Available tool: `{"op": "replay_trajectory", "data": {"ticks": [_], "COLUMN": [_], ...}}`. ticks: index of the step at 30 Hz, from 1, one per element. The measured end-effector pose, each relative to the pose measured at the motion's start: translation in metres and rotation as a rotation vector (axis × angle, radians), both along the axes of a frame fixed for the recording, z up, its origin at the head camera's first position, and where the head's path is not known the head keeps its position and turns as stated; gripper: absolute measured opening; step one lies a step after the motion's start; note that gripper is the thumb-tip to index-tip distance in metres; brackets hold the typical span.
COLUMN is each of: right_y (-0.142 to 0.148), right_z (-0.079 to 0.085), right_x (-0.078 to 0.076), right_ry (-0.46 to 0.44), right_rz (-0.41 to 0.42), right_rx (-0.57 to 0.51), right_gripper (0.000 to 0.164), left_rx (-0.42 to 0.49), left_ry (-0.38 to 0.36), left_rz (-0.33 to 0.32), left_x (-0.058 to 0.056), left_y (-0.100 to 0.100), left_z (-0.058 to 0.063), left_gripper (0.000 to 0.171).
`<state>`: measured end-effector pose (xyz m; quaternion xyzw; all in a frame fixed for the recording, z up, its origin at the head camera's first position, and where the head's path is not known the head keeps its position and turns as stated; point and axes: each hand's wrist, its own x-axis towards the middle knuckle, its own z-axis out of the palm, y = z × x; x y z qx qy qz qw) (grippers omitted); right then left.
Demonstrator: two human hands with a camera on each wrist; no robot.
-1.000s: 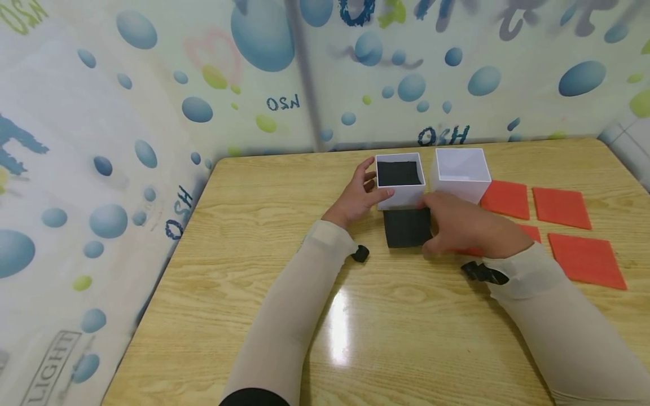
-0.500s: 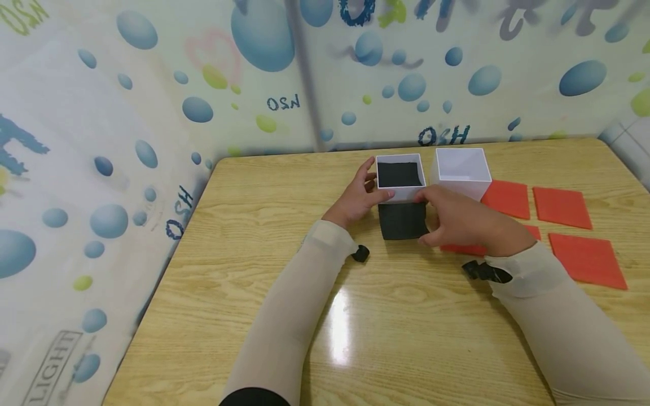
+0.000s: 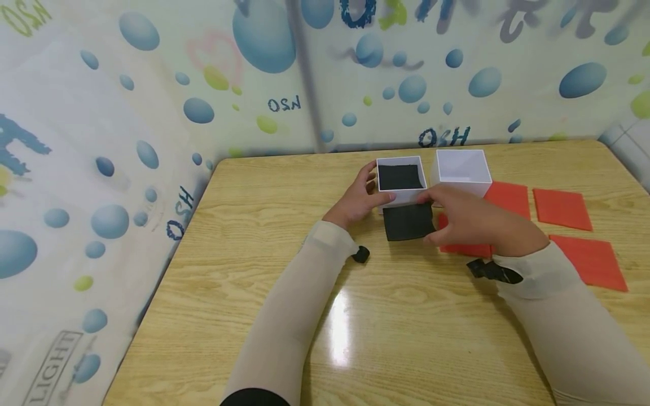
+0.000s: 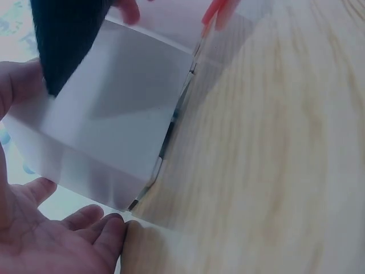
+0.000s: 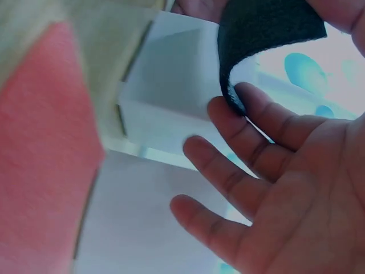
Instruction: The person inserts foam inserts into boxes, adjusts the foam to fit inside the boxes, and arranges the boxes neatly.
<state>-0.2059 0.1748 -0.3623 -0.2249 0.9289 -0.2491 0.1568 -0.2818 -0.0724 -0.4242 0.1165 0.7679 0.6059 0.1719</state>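
Observation:
My left hand holds a white box at its left side, thumb on the front wall and fingers around the corner. Inside that box lies a black square sheet. Just in front of the box, my right hand pinches another black square sheet, apparently felt, by its right edge between thumb and fingers. In the right wrist view this felt sheet bends in a curve, while the other fingers spread loosely. The left wrist view shows the sheet's dark corner in front of the box wall.
A second, taller white box stands right of the first, its open top showing bare inner walls. Several red square sheets lie on the wooden table at the right, partly behind my right hand. A patterned wall backs the table.
My right hand has lifted the black sheet toward the box front, then shifted it slightly right and changed its tilt. My left hand and the box stay nearly still.

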Motion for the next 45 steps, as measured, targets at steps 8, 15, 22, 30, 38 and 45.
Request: {"op": "replay_trajectory", "data": {"ticks": [8,15,22,30,38,45], "right_y": [0.014,0.017,0.01,-0.001,-0.006,-0.013], "right_z": [0.02,0.024,0.012,0.0,-0.004,-0.009], "right_x": [0.007,0.007,-0.001,-0.007,-0.007,-0.002], "right_ry": [0.02,0.124,0.197,0.29,0.377,0.522], "right_rz": [-0.024,-0.076,-0.191,-0.228,-0.242,-0.246], "right_rx": [-0.109,-0.273,-0.202,-0.039,0.02,-0.001], "right_gripper": [0.07,0.065,0.075,0.076,0.061,0.045], "left_rx": [0.006,-0.039,-0.032,-0.03,-0.026,-0.012], "left_ry": [0.024,-0.001,0.014,0.026,0.027,0.025], "left_rz": [-0.018,-0.025,-0.041,-0.042,-0.049,-0.045], "left_x": [-0.001,-0.002,-0.001,0.0,0.0,-0.001], "left_y": [0.0,-0.002,-0.001,0.001,0.001,0.001], "left_z": [-0.001,-0.001,-0.002,-0.001,0.0,-0.001], "left_gripper": [0.092,0.094,0.096,0.094,0.094,0.093]}}
